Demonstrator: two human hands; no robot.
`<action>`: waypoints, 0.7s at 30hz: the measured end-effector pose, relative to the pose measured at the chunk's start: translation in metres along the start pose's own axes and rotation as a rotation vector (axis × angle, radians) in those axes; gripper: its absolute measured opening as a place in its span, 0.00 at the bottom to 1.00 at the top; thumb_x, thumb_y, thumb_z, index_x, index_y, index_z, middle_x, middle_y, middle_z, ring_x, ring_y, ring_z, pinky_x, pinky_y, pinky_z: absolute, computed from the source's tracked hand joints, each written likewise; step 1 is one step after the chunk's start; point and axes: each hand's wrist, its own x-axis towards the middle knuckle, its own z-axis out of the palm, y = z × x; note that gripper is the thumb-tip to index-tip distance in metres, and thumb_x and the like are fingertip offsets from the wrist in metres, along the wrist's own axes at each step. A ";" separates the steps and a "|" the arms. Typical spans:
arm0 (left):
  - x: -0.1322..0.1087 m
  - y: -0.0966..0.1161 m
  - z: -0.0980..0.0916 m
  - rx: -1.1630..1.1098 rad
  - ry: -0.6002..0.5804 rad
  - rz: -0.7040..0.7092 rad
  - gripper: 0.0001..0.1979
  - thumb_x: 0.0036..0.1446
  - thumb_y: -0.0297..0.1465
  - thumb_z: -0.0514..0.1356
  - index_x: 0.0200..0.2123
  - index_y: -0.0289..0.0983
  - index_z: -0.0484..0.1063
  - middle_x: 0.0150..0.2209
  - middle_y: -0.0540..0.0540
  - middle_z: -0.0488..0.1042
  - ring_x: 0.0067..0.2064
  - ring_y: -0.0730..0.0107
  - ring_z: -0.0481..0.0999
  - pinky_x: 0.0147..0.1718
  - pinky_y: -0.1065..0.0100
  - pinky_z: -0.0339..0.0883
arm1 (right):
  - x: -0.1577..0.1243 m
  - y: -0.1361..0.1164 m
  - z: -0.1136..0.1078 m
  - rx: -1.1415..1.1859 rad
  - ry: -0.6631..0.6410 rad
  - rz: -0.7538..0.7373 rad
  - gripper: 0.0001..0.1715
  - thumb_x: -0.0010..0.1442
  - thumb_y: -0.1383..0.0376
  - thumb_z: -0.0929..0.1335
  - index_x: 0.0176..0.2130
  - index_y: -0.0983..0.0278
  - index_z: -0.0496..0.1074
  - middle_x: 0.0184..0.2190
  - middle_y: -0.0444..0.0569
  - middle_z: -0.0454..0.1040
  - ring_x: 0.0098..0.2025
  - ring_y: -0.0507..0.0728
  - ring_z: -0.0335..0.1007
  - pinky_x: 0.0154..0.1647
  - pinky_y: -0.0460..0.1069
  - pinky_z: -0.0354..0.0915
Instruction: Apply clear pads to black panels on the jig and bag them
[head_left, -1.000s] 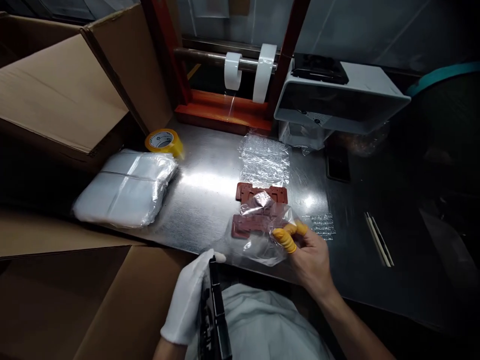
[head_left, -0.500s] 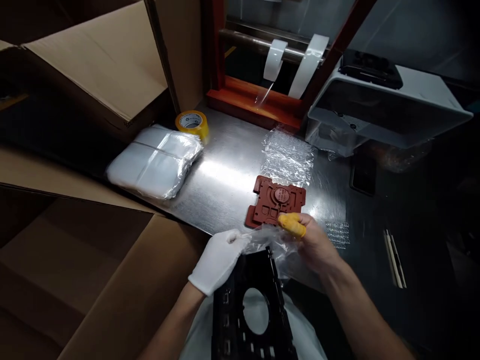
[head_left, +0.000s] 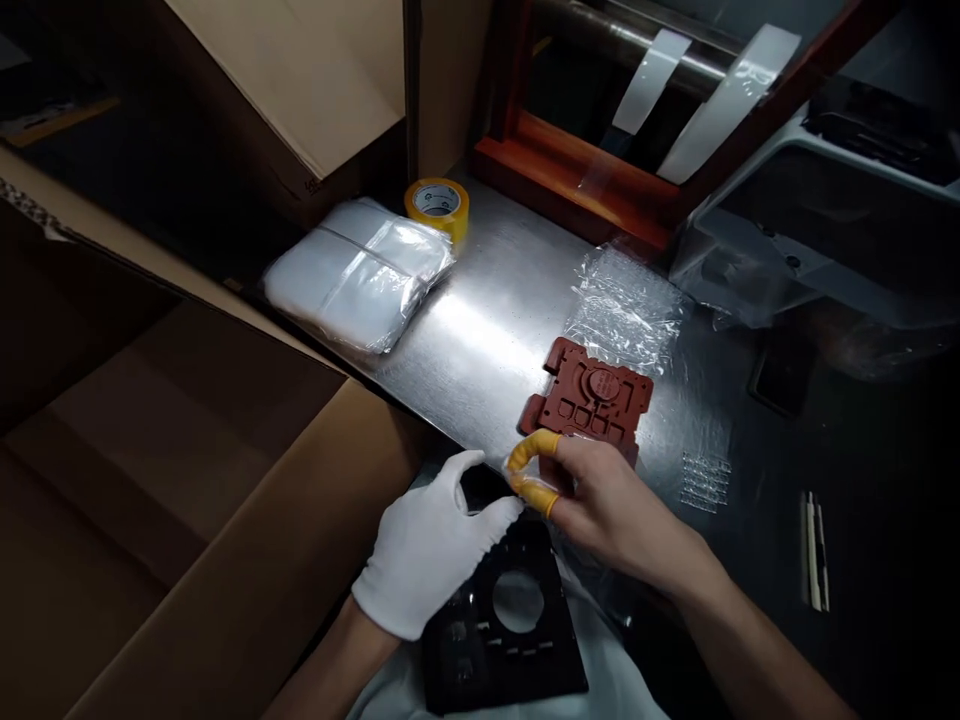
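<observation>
My left hand (head_left: pixel 431 545), in a white glove, is over the upper left of a black plastic panel (head_left: pixel 544 640) with a round hole. Its thumb and forefinger are spread, with no object visible between them. With yellow finger cots on thumb and forefinger, my right hand (head_left: pixel 600 490) pinches the edge of a clear plastic bag (head_left: pixel 517 474). Clear film also shows along the panel's right side; how much of the panel it covers is hard to see. A reddish-brown moulded fixture (head_left: pixel 592 395) lies on the metal table just beyond my right hand.
A stack of clear bags (head_left: pixel 356 275) and a yellow tape roll (head_left: pixel 437 210) lie at the back left. Behind the fixture are clear film sheets (head_left: pixel 626 310). Clear stickers (head_left: pixel 705 480) and thin sticks (head_left: pixel 814 550) lie right. An open cardboard box (head_left: pixel 247 560) borders the left.
My left finger and thumb have spread apart from the bag's edge. My right hand has moved left relative to the table, still pinching the plastic. The panel sits farther under the hands. The view has shifted.
</observation>
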 end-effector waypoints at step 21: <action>0.016 0.042 0.029 -0.052 -0.172 0.276 0.14 0.61 0.38 0.58 0.48 0.51 0.79 0.39 0.52 0.81 0.40 0.62 0.78 0.37 0.69 0.66 | -0.039 0.025 -0.039 0.145 -0.094 -0.100 0.18 0.63 0.72 0.65 0.47 0.56 0.79 0.40 0.45 0.78 0.39 0.55 0.72 0.41 0.50 0.67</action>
